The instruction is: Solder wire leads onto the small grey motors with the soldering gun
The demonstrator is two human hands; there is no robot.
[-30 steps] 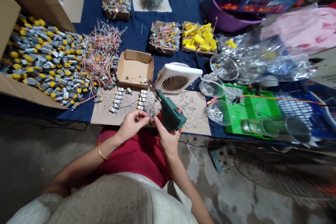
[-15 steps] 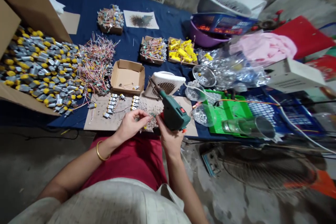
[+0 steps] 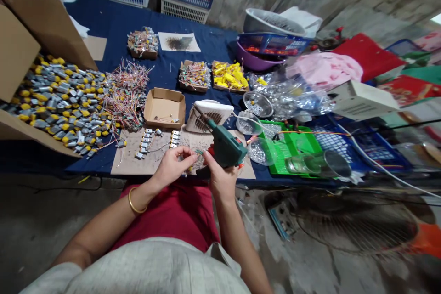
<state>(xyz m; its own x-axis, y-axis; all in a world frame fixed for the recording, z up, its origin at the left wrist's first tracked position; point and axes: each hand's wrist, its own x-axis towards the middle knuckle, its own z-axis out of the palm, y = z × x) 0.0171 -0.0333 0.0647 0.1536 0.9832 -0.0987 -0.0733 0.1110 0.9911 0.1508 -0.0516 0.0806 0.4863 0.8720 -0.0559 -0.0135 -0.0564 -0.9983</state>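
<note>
My right hand point(image 3: 222, 177) is wrapped round a dark green soldering gun point(image 3: 225, 146), whose thin metal end points up and to the left. My left hand point(image 3: 175, 165) is closed in a pinch, thumb against forefinger. At its fingertips is a small green circuit board point(image 3: 199, 152), close to my right thumb; its details are too small to make out. Below both hands lies a cardboard sheet point(image 3: 129, 165) speckled with bits. Small motors point(image 3: 146, 139) stand in a row on it, with a second short row of motors point(image 3: 175, 138) nearer my left hand.
A big carton of motors point(image 3: 65, 105) stands at the left, beside a heap of wires point(image 3: 127, 89). Behind my hands are a shallow cardboard box point(image 3: 164, 96) and a white fan-like unit point(image 3: 210, 110). Clear bowls point(image 3: 260, 151) and a green basket point(image 3: 280, 163) are at the right.
The view has tilted up, showing more of the wall and crates. Both hands keep nearly the same pose, and the soldering gun has turned slightly in my right hand.
</note>
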